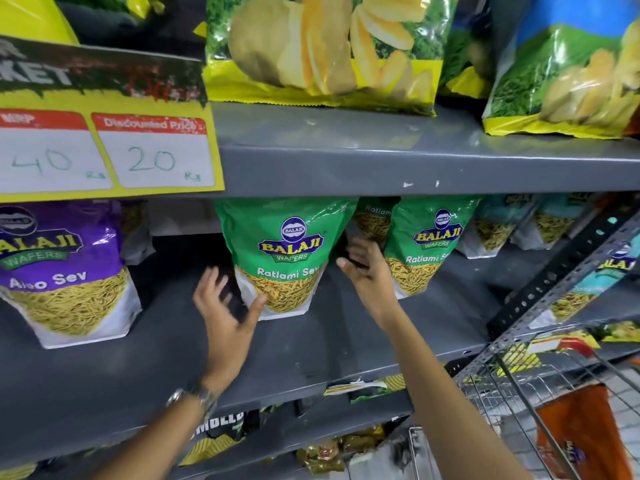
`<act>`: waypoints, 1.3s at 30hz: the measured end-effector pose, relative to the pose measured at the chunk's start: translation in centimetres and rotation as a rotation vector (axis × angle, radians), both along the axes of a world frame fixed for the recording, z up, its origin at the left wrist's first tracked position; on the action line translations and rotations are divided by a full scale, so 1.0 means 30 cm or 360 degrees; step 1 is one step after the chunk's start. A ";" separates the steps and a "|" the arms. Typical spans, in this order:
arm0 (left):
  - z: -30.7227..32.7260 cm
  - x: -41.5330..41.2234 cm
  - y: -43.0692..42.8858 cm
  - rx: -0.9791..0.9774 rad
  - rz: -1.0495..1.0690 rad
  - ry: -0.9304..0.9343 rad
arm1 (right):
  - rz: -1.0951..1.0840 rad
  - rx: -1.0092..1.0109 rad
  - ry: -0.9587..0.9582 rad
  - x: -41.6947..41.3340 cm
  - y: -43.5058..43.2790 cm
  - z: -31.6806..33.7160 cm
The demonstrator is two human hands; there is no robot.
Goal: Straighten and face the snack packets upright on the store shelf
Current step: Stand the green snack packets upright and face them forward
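On the middle shelf (311, 344), one sev packet (287, 251) stands at centre, with the left hand (225, 317) at its seven o'clock and the right hand (367, 271) at its three o'clock. A second packet (426, 240) stands just past that hand, and a third (65, 271) well off at nine o'clock. Chip bags (325, 46) sit on the shelf above at twelve o'clock, and a cart (540, 403) is at four o'clock.

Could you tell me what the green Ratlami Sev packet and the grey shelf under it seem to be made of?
Green Ratlami Sev packet: glossy plastic film, probably; it shows glare and soft creases. Grey shelf: painted metal, likely; smooth grey coat with chipped spots along the front edges.
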State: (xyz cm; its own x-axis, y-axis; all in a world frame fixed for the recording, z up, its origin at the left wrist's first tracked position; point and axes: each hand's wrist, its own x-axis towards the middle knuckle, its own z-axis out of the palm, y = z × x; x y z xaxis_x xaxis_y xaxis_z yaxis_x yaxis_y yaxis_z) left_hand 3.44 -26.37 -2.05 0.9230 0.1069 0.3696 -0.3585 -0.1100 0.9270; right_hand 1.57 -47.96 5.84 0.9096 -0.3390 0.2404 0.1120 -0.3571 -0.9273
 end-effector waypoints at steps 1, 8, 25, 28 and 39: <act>-0.018 -0.040 -0.005 0.0027 0.0062 -0.0159 | -0.0147 -0.0016 -0.0100 -0.021 -0.031 -0.001; 0.028 -0.131 -0.329 0.0358 -0.0691 -0.0425 | -0.0850 0.0533 -0.0294 -0.123 -0.378 -0.033; 0.156 0.092 -0.781 0.0294 -0.0842 0.0509 | -0.0173 0.0436 0.0057 -0.065 -0.608 -0.029; 0.156 0.067 -0.773 0.0369 -0.0855 0.0475 | -0.0184 0.0440 0.0074 -0.117 -0.604 -0.018; 0.153 -0.157 -0.737 0.0364 -0.0958 0.0541 | -0.0281 0.0280 0.0124 -0.346 -0.581 0.002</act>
State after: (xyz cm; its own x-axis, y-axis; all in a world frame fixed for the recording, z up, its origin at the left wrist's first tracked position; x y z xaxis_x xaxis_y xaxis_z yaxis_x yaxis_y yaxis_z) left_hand -1.28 -48.49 2.53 0.8653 -0.5013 0.0045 -0.1143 -0.1887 0.9754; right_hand -8.82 -65.39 5.91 0.8459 -0.5247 0.0955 -0.0119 -0.1975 -0.9802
